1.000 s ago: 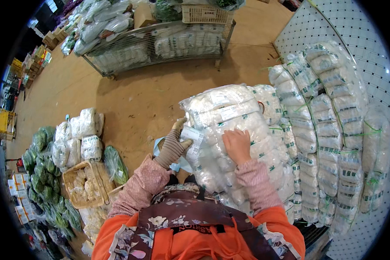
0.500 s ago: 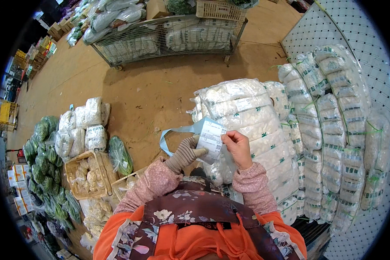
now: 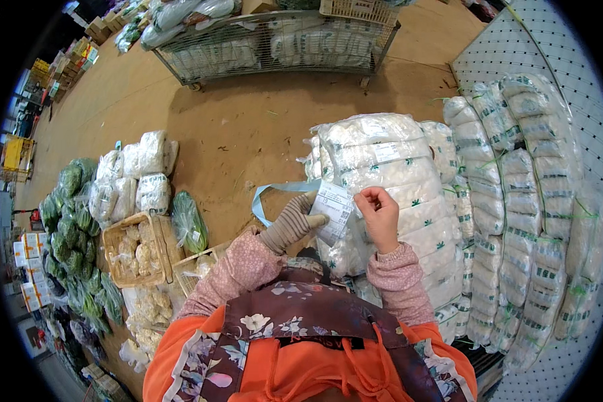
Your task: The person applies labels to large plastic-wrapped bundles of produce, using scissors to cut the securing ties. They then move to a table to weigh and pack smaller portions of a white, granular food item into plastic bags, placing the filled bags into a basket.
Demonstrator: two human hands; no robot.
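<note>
My left hand (image 3: 291, 221), in a striped knit glove, grips a strip of printed white labels (image 3: 335, 209), its thumb lying across the front. From the strip a pale blue backing ribbon (image 3: 260, 201) loops out to the left. My bare right hand (image 3: 382, 218) is beside the strip's right edge, with its fingers curled and the tips pinched together. What sits between those fingertips, if anything, is too small to make out. Below and beyond both hands lies a big clear bag of whitish packs (image 3: 388, 177) with white labels on its top.
Tall columns of bagged white packs (image 3: 489, 201) stand at right, by a dotted white panel (image 3: 516, 40). At left are a tan crate (image 3: 134, 251), green bagged vegetables (image 3: 70, 228) and white bundles (image 3: 134, 171). A wheeled mesh cart (image 3: 275, 50) stands across the brown floor (image 3: 228, 127).
My right hand has moved right, from the strip's upper edge to just beside it. The strip has tilted and sits slightly further right. The whole view has shifted a little.
</note>
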